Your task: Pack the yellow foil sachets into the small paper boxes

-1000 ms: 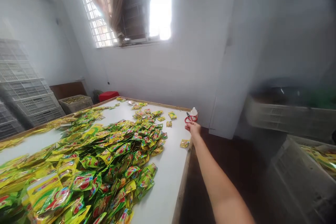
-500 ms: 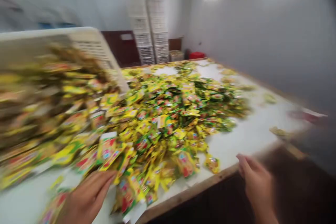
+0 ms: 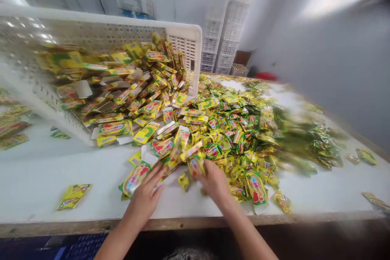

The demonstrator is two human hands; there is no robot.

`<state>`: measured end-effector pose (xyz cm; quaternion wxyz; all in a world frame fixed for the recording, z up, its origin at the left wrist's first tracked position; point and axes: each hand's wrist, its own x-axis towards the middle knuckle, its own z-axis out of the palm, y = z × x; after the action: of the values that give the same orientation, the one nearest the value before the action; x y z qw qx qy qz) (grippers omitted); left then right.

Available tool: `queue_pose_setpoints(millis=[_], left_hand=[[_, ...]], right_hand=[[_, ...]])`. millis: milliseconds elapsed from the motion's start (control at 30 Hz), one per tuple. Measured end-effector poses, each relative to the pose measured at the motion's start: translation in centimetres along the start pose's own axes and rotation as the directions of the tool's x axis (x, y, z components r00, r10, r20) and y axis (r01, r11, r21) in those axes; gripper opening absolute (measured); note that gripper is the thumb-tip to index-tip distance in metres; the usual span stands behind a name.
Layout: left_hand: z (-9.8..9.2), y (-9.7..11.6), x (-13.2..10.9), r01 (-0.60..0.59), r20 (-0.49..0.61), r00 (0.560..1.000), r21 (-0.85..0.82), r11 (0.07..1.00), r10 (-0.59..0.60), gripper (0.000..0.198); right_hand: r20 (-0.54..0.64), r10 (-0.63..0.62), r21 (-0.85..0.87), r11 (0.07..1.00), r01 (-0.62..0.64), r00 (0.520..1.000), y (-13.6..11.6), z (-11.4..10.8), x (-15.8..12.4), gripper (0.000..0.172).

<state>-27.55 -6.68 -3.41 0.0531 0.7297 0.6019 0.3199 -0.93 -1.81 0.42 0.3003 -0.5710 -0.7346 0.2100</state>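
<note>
In the head view my left hand [image 3: 148, 193] is low over the table, its fingers stretched out and touching the near edge of the pile. Beside it lies a small flat yellow-green box [image 3: 136, 179] with a red fruit print. My right hand [image 3: 215, 182] is closed on a small shiny candy packet [image 3: 196, 165], somewhat blurred. Between the hands a yellow packet [image 3: 184, 181] hangs or lies just above the white table. Behind them spreads a heap of yellow-green packets [image 3: 231, 130] mixed with small printed boxes [image 3: 163, 146].
A white plastic crate [image 3: 184, 32] lies tipped on its side at the left, small boxes spilling from it. A single packet [image 3: 74, 196] lies on the white tabletop [image 3: 100, 178] at front left. The wooden table edge [image 3: 170, 223] runs in front. Stacked crates [image 3: 225, 40] stand behind.
The view has swung left, bringing more of the crate into sight. My right hand has come from beyond the table edge into the pile and taken a packet. Both hands are now close together.
</note>
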Motion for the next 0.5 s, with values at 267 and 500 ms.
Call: queue_pose_setpoints(millis=[267, 500], left_hand=[[-4.4, 7.0, 4.1, -0.142, -0.251, 0.954, 0.094, 0.985, 0.162, 0.061], [1.8, 8.9, 1.5, -0.053, 0.062, 0.997, 0.143, 0.988, 0.045, 0.047]], right_hand=[[-0.026, -0.139, -0.005, 0.990, 0.139, 0.990, -2.1, -7.5, 2.8, 0.016], [0.218, -0.153, 0.172, 0.978, 0.117, 0.964, -0.9, -5.4, -0.7, 0.020]])
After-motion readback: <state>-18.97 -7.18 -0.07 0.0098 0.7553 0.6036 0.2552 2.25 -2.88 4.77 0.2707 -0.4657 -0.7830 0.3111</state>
